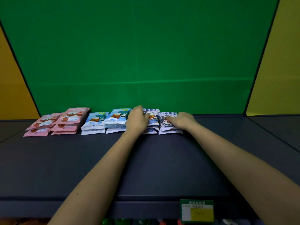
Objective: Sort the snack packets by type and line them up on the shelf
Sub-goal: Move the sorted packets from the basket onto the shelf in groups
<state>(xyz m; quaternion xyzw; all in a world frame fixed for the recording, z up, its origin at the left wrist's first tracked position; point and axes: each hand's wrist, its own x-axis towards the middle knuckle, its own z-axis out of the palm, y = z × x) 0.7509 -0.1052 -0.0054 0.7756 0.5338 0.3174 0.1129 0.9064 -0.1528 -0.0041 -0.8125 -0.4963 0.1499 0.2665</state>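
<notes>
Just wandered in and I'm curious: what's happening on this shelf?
A person is tidying snack packets on a dark shelf. Pink packets sit left, blue packets in the middle. The left hand holds the left white stack; the right hand rests on the right white stack.

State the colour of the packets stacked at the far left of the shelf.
Pink packets, clearest in the head view.
</notes>
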